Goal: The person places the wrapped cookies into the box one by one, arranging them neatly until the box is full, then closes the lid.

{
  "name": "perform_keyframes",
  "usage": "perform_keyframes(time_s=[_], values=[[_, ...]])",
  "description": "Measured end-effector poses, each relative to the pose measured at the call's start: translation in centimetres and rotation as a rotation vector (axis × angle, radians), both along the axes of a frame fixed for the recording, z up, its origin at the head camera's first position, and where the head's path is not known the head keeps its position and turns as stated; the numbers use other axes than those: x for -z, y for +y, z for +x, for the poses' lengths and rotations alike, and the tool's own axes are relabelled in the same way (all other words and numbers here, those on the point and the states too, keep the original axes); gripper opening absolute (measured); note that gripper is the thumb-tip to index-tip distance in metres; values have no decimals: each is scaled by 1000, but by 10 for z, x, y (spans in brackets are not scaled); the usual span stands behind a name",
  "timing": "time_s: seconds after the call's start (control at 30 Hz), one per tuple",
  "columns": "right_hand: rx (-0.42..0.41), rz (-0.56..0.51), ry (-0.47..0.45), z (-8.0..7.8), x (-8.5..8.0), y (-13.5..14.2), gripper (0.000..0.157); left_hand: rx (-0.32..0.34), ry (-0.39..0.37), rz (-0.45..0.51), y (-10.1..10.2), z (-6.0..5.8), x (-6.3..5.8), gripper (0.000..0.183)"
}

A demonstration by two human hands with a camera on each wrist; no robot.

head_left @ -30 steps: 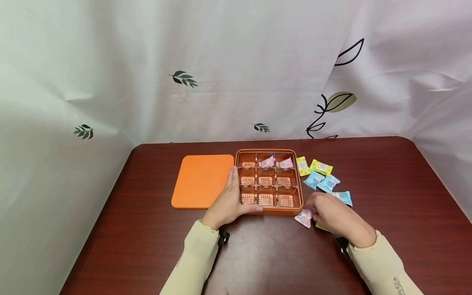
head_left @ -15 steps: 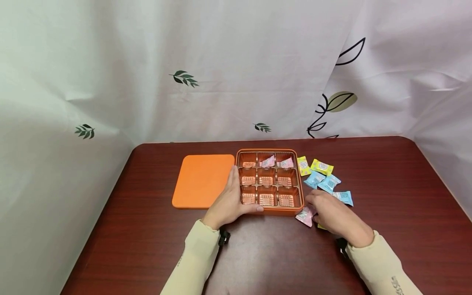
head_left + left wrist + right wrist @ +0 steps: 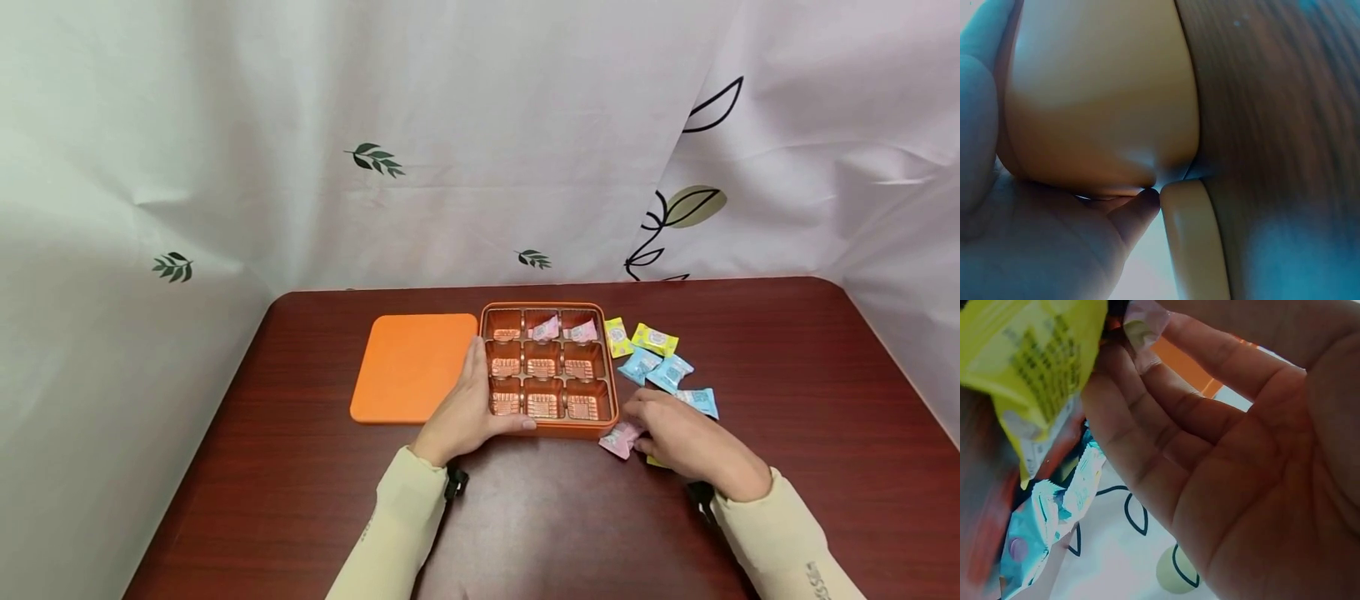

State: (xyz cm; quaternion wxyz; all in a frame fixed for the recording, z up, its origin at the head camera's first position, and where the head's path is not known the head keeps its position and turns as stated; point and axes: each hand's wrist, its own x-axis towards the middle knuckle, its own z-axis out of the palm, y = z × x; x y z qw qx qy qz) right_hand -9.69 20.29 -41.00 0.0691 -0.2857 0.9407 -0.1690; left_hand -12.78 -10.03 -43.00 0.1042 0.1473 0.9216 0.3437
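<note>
My left hand [image 3: 461, 412] rests against the near left corner of an orange box [image 3: 551, 432], its straight fingers along the left wall and its thumb along the front. In the left wrist view a fingertip sits between the box wall [image 3: 1104, 94] and the orange lid [image 3: 1194, 240]. Inside the box is a copper-coloured divided tray; pink wrapped candies [image 3: 545, 329] lie in its back middle and back right compartments. At the box's near right corner my right hand [image 3: 686, 437] pinches another pink wrapped candy [image 3: 620, 440]. The right wrist view shows its wrapper [image 3: 1146, 325] at the fingertips.
The orange lid [image 3: 412, 369] lies flat left of the box. Right of it are yellow candies [image 3: 655, 340] and blue candies [image 3: 670, 372]. A yellow candy [image 3: 657, 461] lies partly under my right hand. White patterned cloth [image 3: 450, 167] hangs behind the dark red table [image 3: 300, 467].
My left hand and the box stay in place. The right hand's fingers have shifted slightly at the pink candy, which has turned a little.
</note>
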Motion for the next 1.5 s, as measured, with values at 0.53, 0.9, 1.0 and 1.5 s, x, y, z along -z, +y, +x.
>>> perform_keyframes(time_s=[0.53,0.9,1.0,1.5], values=[[-39,-116,-37,-1,-6,9,12,-1,8,8,0,-1,1,139],[11,-146,-164,0,-16,11,7,0,10,-3,1,-1,1,139],[39,-140,-184,0,-18,12,6,-2,3,-3,0,-1,1,139],[69,-259,-152,1,-21,18,10,6,16,-8,0,-1,2,139]])
